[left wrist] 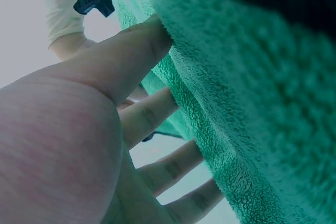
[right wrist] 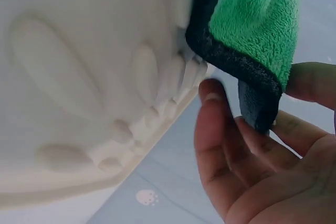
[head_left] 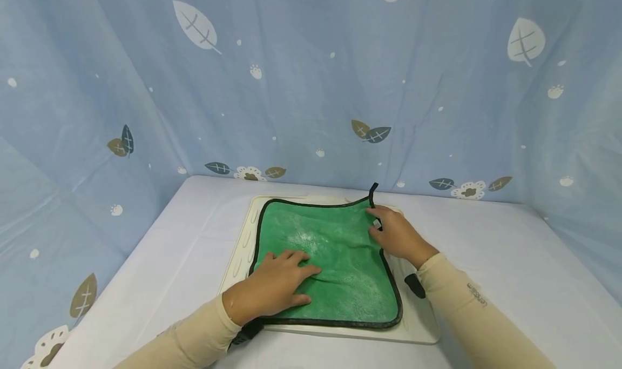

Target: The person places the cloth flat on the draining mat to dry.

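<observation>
A green towel [head_left: 335,239] with a black border lies spread over a cream board [head_left: 420,326]. My left hand [head_left: 274,285] rests on the towel's lower left part, its fingers spread. In the left wrist view, the fingertips of that left hand [left wrist: 152,124] touch the green pile. At the towel's right edge, my right hand [head_left: 396,234] pinches the border near a small white label [head_left: 376,224]. The right wrist view has the border of the towel [right wrist: 252,19] raised off the board [right wrist: 63,103], between the fingers of my right hand [right wrist: 262,156].
Raised oval bumps cover the board. It sits on a white-covered table [head_left: 175,250]. A black loop [head_left: 373,189] sticks up from the towel's far right corner. Blue patterned curtain [head_left: 311,88] encloses the back and sides.
</observation>
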Motion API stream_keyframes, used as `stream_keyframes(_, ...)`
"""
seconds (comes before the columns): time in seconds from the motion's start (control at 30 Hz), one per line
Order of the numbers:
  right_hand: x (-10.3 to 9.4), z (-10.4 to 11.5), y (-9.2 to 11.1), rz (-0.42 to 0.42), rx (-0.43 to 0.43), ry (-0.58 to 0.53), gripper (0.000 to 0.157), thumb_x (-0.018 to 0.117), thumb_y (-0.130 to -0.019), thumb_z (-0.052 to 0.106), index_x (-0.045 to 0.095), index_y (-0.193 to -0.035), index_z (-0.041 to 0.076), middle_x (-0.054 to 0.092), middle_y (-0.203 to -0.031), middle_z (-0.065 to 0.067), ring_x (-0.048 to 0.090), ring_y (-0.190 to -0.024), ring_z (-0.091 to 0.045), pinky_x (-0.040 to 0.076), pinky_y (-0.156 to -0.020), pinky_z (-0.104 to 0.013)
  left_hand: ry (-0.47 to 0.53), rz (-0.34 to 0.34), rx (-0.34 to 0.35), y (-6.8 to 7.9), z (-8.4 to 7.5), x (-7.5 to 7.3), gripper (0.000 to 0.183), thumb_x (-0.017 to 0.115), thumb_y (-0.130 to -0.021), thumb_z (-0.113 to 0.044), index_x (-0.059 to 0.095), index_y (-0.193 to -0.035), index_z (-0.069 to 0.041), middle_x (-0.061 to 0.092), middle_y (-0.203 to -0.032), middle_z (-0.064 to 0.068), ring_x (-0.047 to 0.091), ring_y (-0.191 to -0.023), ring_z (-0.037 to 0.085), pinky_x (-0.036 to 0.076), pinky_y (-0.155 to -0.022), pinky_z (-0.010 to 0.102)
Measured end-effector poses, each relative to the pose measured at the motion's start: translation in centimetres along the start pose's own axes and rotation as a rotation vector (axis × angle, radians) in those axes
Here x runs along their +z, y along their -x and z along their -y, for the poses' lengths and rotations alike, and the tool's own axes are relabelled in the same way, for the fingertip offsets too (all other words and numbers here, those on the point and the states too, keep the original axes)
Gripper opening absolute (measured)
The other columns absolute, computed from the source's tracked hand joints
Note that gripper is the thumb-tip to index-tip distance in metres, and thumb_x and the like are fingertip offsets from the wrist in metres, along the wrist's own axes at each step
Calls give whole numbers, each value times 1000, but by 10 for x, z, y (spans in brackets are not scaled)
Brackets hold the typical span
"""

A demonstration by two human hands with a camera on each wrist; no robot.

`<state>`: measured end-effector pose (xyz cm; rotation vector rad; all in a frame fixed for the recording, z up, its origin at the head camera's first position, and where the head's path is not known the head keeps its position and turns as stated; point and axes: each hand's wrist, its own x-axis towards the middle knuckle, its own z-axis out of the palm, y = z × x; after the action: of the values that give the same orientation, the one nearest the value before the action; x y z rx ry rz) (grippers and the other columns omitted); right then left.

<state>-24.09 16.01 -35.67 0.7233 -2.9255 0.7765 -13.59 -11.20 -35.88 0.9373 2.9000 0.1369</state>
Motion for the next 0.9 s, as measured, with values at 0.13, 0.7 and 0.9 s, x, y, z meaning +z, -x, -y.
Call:
stream_keyframes(0.13,-1,-2,-6,36,27,7,51,55,-89,15,42,-134,-6,36,-141,-26,35,-131,-40,35,-103,-50,2,-6,2,0,1,1,55,62,-81,-52,49,-131,-34,45,-135,5,46,-122,26,41,-88,57)
stream_keyframes(0.7,3,-16,-16,231,114,71,64,52,-92,27,30,-140,-8,21,-147,-30,27,-132,-46,29,-104,-55,-17,3,2,-2,3,2,55,61,-81,-53,48,-132,-35,45,-135,3,45,-122,24,42,-87,54)
stream_keyframes(0.9,3,-15,-10,200,139,144,64,53,-92,34,30,-143,4,18,-149,-26,21,-133,-49,30,-100,-61,-8,3,8,-1,4,2,55,61,-81,-53,48,-132,-35,44,-136,4,45,-122,25,42,-87,56)
